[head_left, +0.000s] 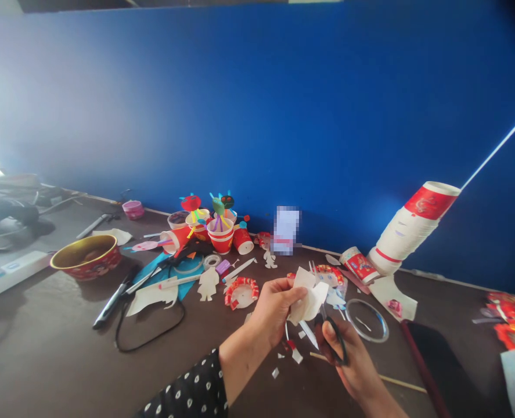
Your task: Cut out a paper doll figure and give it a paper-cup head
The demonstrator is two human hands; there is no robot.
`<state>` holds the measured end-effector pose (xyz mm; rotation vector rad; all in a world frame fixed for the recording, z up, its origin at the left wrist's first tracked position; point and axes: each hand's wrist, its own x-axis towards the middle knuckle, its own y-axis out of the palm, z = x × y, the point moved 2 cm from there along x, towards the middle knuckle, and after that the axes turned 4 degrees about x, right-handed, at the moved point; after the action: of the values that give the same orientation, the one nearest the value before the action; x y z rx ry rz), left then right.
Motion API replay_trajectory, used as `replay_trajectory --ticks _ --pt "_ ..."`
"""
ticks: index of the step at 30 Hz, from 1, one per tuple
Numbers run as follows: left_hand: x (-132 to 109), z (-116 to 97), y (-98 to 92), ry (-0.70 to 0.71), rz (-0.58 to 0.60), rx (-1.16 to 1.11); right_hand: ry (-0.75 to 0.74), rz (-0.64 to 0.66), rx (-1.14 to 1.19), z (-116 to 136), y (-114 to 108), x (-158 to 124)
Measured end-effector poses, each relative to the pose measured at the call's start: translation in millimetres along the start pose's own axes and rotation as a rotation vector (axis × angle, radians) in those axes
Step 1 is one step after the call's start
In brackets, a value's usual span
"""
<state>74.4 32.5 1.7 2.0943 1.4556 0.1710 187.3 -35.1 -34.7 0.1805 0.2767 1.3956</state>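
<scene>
Near the centre, my left hand pinches a piece of white paper between thumb and fingers. My right hand grips black-handled scissors, whose blades meet the paper's right lower edge. Below both hands, small paper scraps lie on the dark table. Left of my left hand are a red-and-white ring and a white paper figure cutout. Beyond my right hand lies a roll of clear tape.
Red paper cups with colourful figures stand at the back. A leaning stack of paper cups rises at the right, before the blue partition. A gold-rimmed bowl sits left. A dark phone lies right of my right hand.
</scene>
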Motion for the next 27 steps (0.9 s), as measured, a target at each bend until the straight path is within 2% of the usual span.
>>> replay_trajectory --ticks 3,8,14,25,27 --pt "0.5 -0.9 -0.4 -0.001 0.001 -0.007 0.018 -0.049 0.037 1.4 0.3 -2.1" --pt "1.3 -2.2 -1.2 0.045 0.013 0.029 0.027 -0.062 -0.002 4.0 0.4 -2.5" --pt "-0.4 -6.1 -0.3 0.028 0.003 0.07 0.041 -0.066 -0.004 10.6 5.0 -5.4" --pt "0.7 -12.0 -2.0 -0.004 0.037 0.112 0.044 0.015 -0.009 5.9 0.4 -3.4" --pt "0.6 -13.8 -2.3 -0.015 0.052 0.124 0.037 -0.001 -0.02 6.1 -0.6 -3.4"
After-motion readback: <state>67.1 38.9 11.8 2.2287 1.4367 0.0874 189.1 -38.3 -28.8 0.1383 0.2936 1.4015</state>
